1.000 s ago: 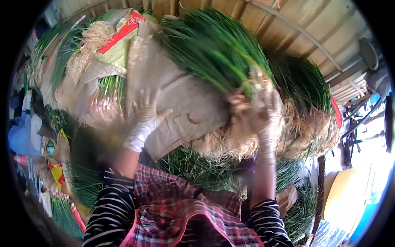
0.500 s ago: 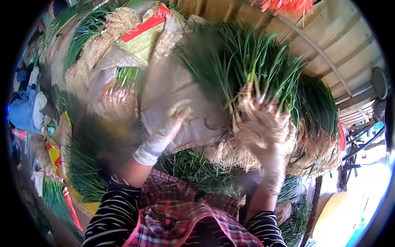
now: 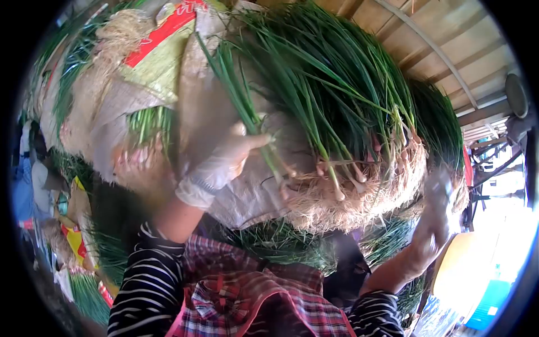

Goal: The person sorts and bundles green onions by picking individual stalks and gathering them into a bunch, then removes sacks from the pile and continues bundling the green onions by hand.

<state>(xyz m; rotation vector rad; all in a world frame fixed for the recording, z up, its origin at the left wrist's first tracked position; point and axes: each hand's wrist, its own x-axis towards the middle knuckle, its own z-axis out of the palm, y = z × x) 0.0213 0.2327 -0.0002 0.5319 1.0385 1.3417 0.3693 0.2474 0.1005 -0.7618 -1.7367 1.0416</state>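
Observation:
My left hand (image 3: 224, 157), in a pale thin glove, is closed around a few green stalks (image 3: 241, 106) above the grey-brown sacking (image 3: 252, 194). To the right lies a large heap of spring onions (image 3: 331, 95), leaves toward the back and tangled pale roots (image 3: 359, 196) toward me. My right hand (image 3: 441, 208), gloved and blurred, is at the right end of those roots; its fingers are smeared, so whether it holds anything does not show.
More bundles with roots (image 3: 120, 42) lie at the upper left beside a red and yellow-green sack (image 3: 163, 62). Cut leaves (image 3: 281, 238) lie below the sacking. At the right are a yellow container (image 3: 457, 264) and a blue one (image 3: 488, 303). A person's blue sleeve shows at the far left.
My right hand has moved right, away from the bunch it was on, which now lies on the heap. My left hand has closed on a few stalks.

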